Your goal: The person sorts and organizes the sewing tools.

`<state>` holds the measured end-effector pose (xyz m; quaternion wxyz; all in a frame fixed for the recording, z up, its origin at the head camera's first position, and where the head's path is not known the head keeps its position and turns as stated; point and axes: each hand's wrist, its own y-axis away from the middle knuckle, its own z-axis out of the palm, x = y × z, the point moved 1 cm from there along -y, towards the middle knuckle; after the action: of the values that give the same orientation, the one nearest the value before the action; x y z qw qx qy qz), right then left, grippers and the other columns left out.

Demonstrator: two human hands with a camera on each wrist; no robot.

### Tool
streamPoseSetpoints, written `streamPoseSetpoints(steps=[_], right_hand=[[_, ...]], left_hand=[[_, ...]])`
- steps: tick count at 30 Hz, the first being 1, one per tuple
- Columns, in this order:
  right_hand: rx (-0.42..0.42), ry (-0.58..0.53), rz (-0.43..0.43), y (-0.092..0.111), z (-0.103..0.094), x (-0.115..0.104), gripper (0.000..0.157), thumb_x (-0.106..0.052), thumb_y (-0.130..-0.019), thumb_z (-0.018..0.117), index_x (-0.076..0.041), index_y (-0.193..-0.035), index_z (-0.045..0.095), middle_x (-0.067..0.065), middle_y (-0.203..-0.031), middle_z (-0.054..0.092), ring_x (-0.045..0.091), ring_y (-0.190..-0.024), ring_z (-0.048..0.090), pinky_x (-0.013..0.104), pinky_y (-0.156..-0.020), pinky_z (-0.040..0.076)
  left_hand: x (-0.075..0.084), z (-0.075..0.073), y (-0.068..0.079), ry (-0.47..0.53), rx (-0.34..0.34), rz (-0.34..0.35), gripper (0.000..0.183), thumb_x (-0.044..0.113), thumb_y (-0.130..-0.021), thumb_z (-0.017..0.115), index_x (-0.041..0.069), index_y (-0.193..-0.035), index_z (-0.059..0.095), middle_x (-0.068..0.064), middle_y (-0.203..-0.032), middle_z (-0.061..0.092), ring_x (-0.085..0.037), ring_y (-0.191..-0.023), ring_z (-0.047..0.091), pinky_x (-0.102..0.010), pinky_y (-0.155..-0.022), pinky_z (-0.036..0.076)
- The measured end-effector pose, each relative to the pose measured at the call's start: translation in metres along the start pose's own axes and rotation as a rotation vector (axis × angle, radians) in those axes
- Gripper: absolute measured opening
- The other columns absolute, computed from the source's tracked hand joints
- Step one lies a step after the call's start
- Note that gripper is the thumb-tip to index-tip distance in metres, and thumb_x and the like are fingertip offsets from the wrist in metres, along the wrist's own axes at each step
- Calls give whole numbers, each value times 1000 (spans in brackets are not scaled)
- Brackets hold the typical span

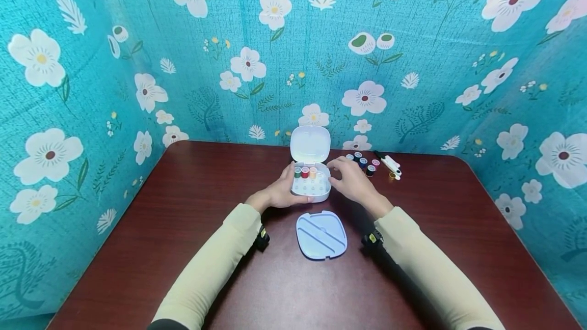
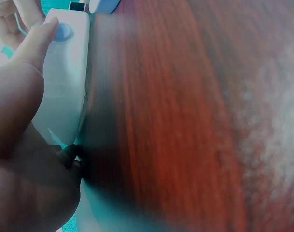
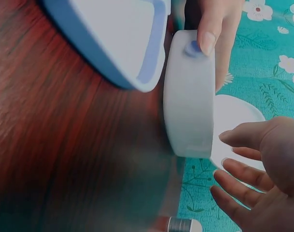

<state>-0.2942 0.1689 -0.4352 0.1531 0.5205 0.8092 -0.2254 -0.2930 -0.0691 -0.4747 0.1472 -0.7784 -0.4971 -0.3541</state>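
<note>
My left hand (image 1: 278, 190) grips the white plastic sewing box (image 1: 318, 198) from its left side, the fingers along that wall and the thumb pressed to the front, where its tip rests on the round blue button (image 2: 63, 32). My right hand (image 1: 355, 180) holds nothing: its fingers are spread and lightly bent, hovering just beside the right wall of the box, the thumb tip nearest to its edge.

So the box sits upright on the dark red-brown bench (image 1: 192, 248), between my two sets of fingers, with its hinged lid (image 1: 310, 144) raised beyond my fingertips. Inside, close to my left fingertips, three thread spools stand side by side in the far row: a green spool (image 1: 297, 172), then a red spool (image 1: 305, 172), then a peach spool (image 1: 313, 172), the closest of the three to my right fingers. Bare pegs (image 1: 304, 188) show in front of them, on the side towards my left thumb.

Nearer me than both sets of fingers, a pale blue divider tray (image 1: 322, 236) lies flat on the bench, apart from the box. To the right of my right fingers, just past the knuckles, stands a cluster of loose spools (image 1: 363, 162), blue, black and pink among them. Farther right lie a white-handled tool (image 1: 391, 165) and a small gold-coloured piece (image 1: 392, 176), too small to make out.
</note>
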Motion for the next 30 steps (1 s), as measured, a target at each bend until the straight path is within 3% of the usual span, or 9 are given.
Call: streamPoseSetpoints(steps=[8,19,30], right_hand=[[30,19,-1,10,-5,14,37,-10,-90,78,-2,-125,67,17,-121,66,32,-109,64,49,-94,55],[71,10,70,21,-14,34,40,-10,-90,77,0,-127,67,21,-124,64,37,-111,64,54,-94,53],[127,16,171,26,-15,62,37,-12,-91,75,1,-124,66,22,-121,64,38,-109,63,56,-94,52]], left_hand=[[1,0,1,-8,1,-3,129,57,-85,78,3,-162,-10,-15,-171,-1,-30,-153,19,-43,-122,26],[3,-1,1,-14,-7,-7,129,56,-85,77,3,-162,-11,-14,-171,-5,-28,-155,14,-40,-123,22],[4,-1,3,1,-6,-12,128,56,-85,78,3,-163,-9,-13,-171,-2,-30,-153,18,-45,-121,27]])
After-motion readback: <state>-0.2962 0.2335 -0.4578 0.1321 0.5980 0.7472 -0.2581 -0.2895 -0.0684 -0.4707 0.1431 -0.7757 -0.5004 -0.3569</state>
